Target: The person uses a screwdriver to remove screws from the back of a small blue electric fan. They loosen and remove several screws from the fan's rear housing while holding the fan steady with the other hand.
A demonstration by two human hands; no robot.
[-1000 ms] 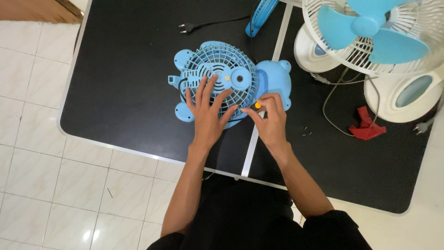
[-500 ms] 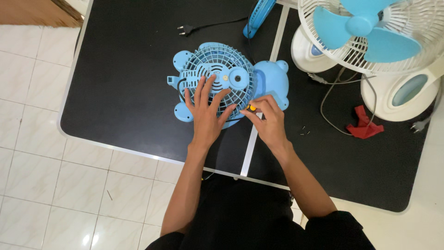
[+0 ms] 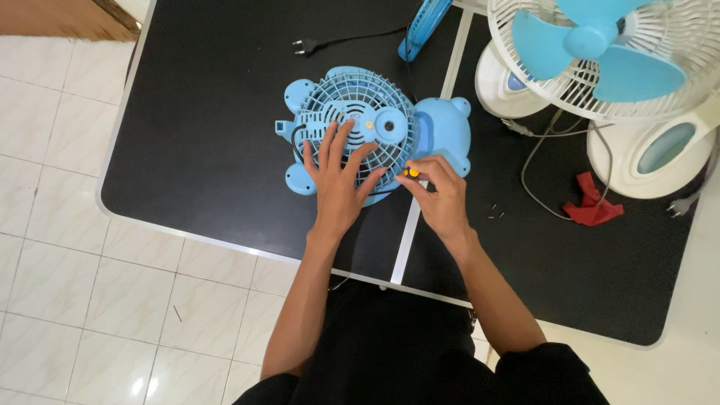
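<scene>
A small light-blue fan (image 3: 375, 124) shaped like an animal lies flat on the black table (image 3: 210, 135), its round grille facing up. My left hand (image 3: 339, 184) rests flat on the grille with fingers spread. My right hand (image 3: 441, 196) is closed around a small tool with a yellow-orange handle (image 3: 411, 173), held at the grille's lower right edge. The tool's tip is hidden by my fingers.
A white fan with blue blades (image 3: 600, 52) stands at the back right, its grey cord (image 3: 536, 165) trailing over the table. A red cloth (image 3: 592, 206) and a few small screws (image 3: 495, 213) lie right of my hand. A black plug (image 3: 304, 46) lies at the back.
My right hand with the tool shifted slightly left toward the grille's edge. My left hand stays flat on the grille.
</scene>
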